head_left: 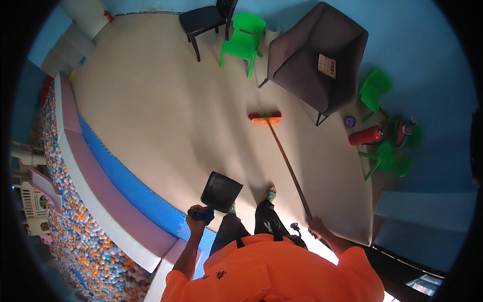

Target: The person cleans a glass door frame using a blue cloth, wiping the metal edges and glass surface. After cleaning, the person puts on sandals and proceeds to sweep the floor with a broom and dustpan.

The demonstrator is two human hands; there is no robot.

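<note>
My right hand (316,226) is closed round the upper end of a long-handled broom (290,165). Its orange head with dark reddish bristles rests on the floor ahead of me, near a brown armchair. At my left side, my left hand (194,215) is closed on a dark blue grip that appears to belong to a black dustpan (221,191). The pan lies just beyond this hand, in front of my feet. Part of the dustpan's handle is hidden, and the broom and dustpan are well apart.
The brown armchair (319,60) with a printed sheet on its seat stands ahead right. Beside it are a green chair (244,43) and a black chair (204,20). A red fire extinguisher (366,136) lies right. A padded wall (95,176) edges a ball pit (80,216) left.
</note>
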